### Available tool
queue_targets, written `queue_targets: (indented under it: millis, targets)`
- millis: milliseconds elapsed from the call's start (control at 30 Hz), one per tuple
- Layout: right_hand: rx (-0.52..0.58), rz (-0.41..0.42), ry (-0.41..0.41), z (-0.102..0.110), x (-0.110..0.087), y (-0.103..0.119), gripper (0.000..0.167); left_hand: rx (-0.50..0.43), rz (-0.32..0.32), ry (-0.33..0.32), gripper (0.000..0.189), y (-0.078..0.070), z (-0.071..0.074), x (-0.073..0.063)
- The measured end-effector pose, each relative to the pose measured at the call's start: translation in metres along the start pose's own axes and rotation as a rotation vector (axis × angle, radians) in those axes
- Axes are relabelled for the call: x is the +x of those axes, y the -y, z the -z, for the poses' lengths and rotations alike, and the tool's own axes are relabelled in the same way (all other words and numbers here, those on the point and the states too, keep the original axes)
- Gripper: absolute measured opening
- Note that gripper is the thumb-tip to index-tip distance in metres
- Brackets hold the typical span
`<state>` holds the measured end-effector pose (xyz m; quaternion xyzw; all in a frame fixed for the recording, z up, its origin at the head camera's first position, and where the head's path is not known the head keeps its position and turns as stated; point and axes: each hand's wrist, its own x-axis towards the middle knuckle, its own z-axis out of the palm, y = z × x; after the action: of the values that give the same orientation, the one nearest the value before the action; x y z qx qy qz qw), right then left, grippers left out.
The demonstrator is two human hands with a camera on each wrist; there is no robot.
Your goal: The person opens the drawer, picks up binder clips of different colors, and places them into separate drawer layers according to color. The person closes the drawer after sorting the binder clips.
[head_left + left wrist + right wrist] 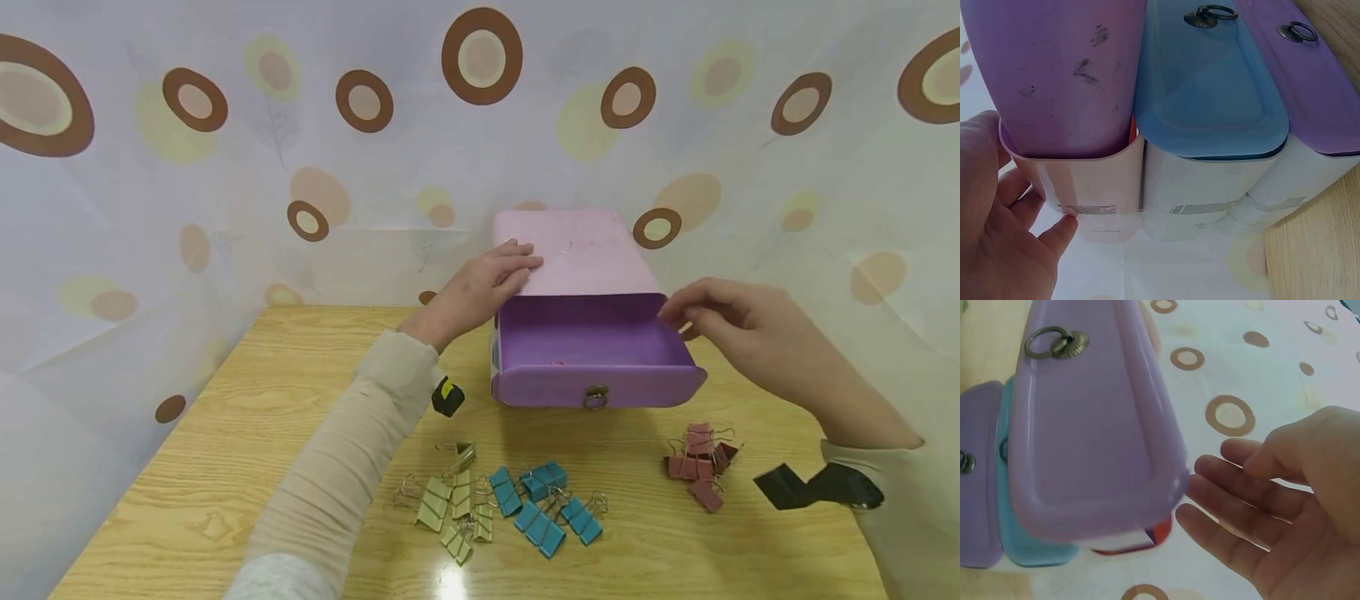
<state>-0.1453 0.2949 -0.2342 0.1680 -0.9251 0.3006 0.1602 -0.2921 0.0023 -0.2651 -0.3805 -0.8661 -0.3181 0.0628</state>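
Observation:
A pink-topped drawer box (577,254) stands at the back of the table, its purple top drawer (540,388) pulled out. A small reddish bit shows inside behind the drawer's front; the rest of the floor there is partly hidden. My left hand (483,287) rests on the box's left top edge. In the left wrist view, its fingers lie against the pink casing (1088,181). Beside the drawer's right wall is my right hand (750,333), fingers loosely bent and holding nothing. The right wrist view shows its fingertips close to the drawer front (1091,437); contact is unclear.
Binder clips lie in colour groups on the wooden table (247,417): yellow-green ones (432,504), blue ones (540,529) and dusty-pink ones (688,468) at the right. Below the top drawer are a blue drawer (1210,94) and another purple drawer (1316,87). A patterned cloth (420,167) hangs behind.

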Motion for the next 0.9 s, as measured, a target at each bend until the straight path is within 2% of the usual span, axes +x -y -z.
queue_targets:
  millis: [133,267,467,700,900]
  targets:
    - [0.026,-0.005,-0.068,0.009,-0.010,-0.010,0.024,0.008,-0.001,-0.003,0.039,0.001,0.000,0.000]
    - [0.044,-0.020,-0.083,0.012,-0.020,-0.022,0.022,0.016,-0.004,-0.008,0.038,0.002,-0.001,0.001]
    - [0.066,-0.041,-0.082,0.006,-0.034,-0.045,0.019,0.010,0.002,-0.001,0.039,0.001,0.000,0.001]
    - [0.017,-0.122,-0.050,0.003,-0.051,-0.067,0.019,0.001,0.014,0.009,0.039,-0.001,0.001,0.000]
    - [-0.018,-0.153,-0.005,-0.002,-0.062,-0.082,0.019,-0.003,0.011,0.005,0.039,0.000,0.001,0.000]
